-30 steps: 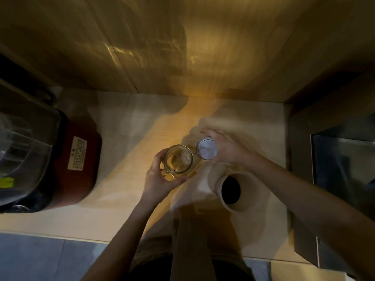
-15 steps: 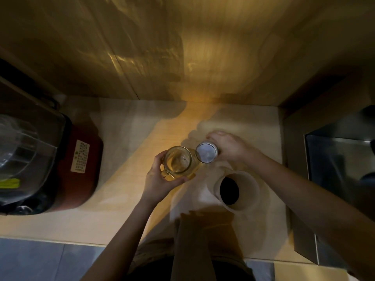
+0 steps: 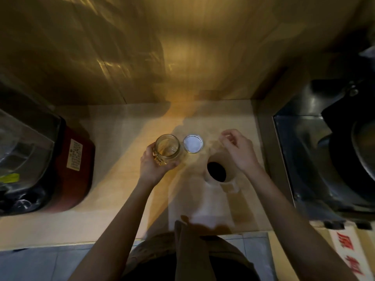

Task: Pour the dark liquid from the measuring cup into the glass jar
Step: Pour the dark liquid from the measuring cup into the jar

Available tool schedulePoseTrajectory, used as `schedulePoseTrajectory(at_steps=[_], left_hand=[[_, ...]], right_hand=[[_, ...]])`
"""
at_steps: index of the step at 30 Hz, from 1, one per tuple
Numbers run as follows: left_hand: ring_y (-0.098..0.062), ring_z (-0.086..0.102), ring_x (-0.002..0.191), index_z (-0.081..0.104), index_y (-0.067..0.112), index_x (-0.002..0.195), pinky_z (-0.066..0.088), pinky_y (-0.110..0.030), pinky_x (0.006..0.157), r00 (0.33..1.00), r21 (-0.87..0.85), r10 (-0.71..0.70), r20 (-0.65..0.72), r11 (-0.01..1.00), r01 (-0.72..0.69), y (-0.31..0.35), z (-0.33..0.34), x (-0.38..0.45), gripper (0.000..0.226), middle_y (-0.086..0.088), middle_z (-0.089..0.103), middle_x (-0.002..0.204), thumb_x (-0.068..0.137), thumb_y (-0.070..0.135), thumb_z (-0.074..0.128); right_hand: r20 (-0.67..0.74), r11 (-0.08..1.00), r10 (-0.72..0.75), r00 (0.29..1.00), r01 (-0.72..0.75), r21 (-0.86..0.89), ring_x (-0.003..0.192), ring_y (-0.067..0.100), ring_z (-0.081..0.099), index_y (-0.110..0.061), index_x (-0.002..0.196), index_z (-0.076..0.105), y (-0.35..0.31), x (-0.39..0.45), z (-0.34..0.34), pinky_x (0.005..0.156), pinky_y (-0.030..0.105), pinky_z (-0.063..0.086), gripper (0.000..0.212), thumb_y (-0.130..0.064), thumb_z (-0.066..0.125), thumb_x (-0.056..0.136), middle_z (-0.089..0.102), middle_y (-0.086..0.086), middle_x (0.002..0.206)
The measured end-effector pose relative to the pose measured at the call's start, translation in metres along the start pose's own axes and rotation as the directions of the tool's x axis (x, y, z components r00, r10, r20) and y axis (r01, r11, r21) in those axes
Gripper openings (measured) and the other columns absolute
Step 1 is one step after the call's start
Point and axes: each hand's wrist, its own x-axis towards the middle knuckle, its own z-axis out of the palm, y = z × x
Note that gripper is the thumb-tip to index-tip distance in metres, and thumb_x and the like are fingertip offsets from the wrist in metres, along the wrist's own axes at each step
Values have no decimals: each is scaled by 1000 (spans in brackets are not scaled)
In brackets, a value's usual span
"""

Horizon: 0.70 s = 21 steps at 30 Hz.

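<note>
An open glass jar (image 3: 167,147) stands upright on the pale counter (image 3: 113,179), with my left hand (image 3: 155,165) wrapped around its near side. Its round silvery lid (image 3: 193,144) lies flat just right of the jar. A whitish measuring cup (image 3: 218,175) with dark liquid inside sits nearer to me on the right, its handle pointing right. My right hand (image 3: 238,149) hovers above and behind the cup, fingers loosely curled and apart, holding nothing.
A red and black appliance (image 3: 50,167) with a clear lid fills the counter's left end. A steel stove area with a dark wok (image 3: 349,159) lies to the right. A wooden wall rises behind. My body is at the counter's front edge.
My right hand has set the lid down beside the jar, let go of it and moved right, above the measuring cup. My left hand stays on the jar.
</note>
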Motion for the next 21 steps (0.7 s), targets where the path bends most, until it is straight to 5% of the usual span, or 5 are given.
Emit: schedulePoseTrajectory(at_steps=[8,14,17,21], left_hand=[[-27,47,121,36,15,130,40,-37,97,1000,-75,-17,4,997,17,3,3,-4,105,-11,50,132,39,46,78],[-27,47,121,36,17,131,41,-40,100,1000,-96,-30,4,995,30,4,3,-4,101,-11,49,132,42,39,78],[-27,45,123,34,16,132,40,-40,101,999,-112,-38,7,993,38,5,4,-5,101,-11,48,134,45,36,80],[-26,46,123,33,19,133,40,-44,103,999,-124,-50,13,991,52,6,4,-5,103,-8,48,135,43,40,79]], right_hand=[[-88,888,316,945,-261,379,108,14,48,-14,132,46,34,-81,16,93,32,41,40,-28,53,95,51,-3,113],[-131,872,353,927,-274,406,82,12,54,-12,99,55,42,-104,33,72,26,41,22,-32,59,91,56,-3,86],[-186,883,334,924,-238,405,62,14,45,-8,66,48,43,-105,37,61,29,35,37,-32,60,91,45,4,64],[-138,792,411,901,-278,543,60,12,44,-7,59,52,39,-104,42,61,25,36,36,-23,61,90,47,5,59]])
